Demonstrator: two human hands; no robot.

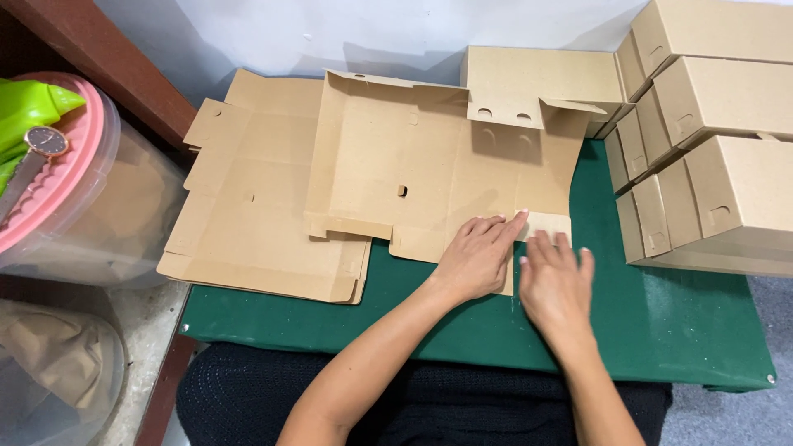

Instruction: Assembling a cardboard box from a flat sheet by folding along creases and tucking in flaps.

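Both hands are laid flat, fingers extended and gripping nothing: the left hand point(477, 252) and right hand point(555, 281) are pressed side by side on the near flap of the flat brown die-cut cardboard box blank point(429, 165), whose long axis runs left to right beyond the fingertips on the green table mat point(661, 314). Further left, a lidded clear plastic tub point(107, 206) is seen, contents unclear.

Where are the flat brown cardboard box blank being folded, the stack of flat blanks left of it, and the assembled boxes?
Flat brown cardboard box blank point(413, 165), head view, centre panel.
Stack of flat cardboard blanks point(248, 223), head view, top sheet's middle.
Assembled brown cardboard boxes point(735, 190), head view, lower box's front face.
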